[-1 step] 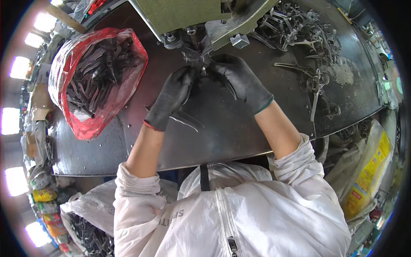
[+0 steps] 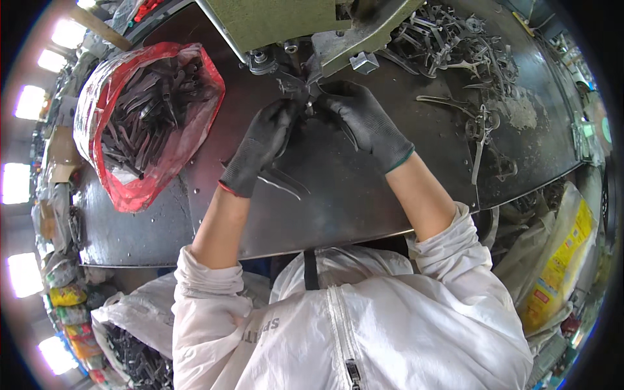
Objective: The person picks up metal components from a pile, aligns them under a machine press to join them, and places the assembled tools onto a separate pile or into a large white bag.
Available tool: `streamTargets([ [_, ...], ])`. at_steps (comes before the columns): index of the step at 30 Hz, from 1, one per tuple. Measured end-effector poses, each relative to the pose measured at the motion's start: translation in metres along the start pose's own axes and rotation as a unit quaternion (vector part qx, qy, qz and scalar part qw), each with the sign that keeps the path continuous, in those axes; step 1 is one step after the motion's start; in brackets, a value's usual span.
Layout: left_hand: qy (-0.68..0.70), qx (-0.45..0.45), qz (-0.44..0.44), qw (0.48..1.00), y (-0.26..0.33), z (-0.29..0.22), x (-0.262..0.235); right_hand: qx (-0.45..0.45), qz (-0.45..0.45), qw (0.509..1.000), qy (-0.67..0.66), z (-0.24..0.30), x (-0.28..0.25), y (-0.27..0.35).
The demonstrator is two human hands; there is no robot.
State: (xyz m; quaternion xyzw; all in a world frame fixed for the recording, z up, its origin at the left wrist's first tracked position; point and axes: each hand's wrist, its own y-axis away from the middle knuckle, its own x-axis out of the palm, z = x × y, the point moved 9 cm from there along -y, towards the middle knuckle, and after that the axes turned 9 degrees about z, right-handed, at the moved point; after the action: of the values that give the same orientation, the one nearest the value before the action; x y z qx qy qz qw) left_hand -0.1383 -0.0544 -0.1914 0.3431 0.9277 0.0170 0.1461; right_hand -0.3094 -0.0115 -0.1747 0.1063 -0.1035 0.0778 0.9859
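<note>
Both of my hands wear dark grey knit gloves and meet under the head of a green machine (image 2: pixel 279 26). My left hand (image 2: pixel 268 129) is closed, its fingertips at a dark metal piece (image 2: pixel 304 88) with spread arms, whose exact kind I cannot make out. From the other side my right hand (image 2: pixel 363 117) closes on the same piece, its thumb and fingers bent inward. A thin curved edge shows below the right palm. Beside my left wrist, a pair of curved metal handles (image 2: pixel 283 182) rests on the table. Fingertips are partly hidden in shadow.
A red-and-white bag (image 2: pixel 211 107) full of dark slim metal parts (image 2: pixel 149 110) stands at left. Piled metal pieces (image 2: pixel 448 39) lie at the far right, with loose plier-like parts (image 2: pixel 481 133) nearer. The dark metal table (image 2: pixel 338 201) ends in front of me.
</note>
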Motion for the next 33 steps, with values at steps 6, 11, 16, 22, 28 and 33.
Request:
streamTargets([
  [6,0.071,-0.018,0.074,0.995,-0.012,-0.015,0.011,-0.037,0.004,0.999,-0.001,-0.004,-0.013,-0.018],
  [11,0.098,-0.061,0.053,0.992,-0.009,0.008,0.01,-0.017,-0.013,0.999,0.041,-0.007,-0.012,-0.014],
  [16,0.106,-0.098,0.028,0.989,-0.006,-0.016,0.008,-0.002,-0.011,0.999,0.031,0.013,-0.001,-0.006],
  [22,0.102,-0.138,0.074,0.982,-0.011,0.013,0.014,-0.003,0.03,0.987,0.16,-0.012,-0.006,-0.023],
  [28,-0.495,0.088,-0.141,0.853,-0.009,0.011,-0.101,-0.033,-0.008,0.993,0.109,-0.023,-0.005,-0.019],
  [33,-0.765,-0.056,-0.173,0.618,0.035,0.018,-0.24,0.002,0.022,0.998,-0.051,-0.028,0.004,-0.007],
])
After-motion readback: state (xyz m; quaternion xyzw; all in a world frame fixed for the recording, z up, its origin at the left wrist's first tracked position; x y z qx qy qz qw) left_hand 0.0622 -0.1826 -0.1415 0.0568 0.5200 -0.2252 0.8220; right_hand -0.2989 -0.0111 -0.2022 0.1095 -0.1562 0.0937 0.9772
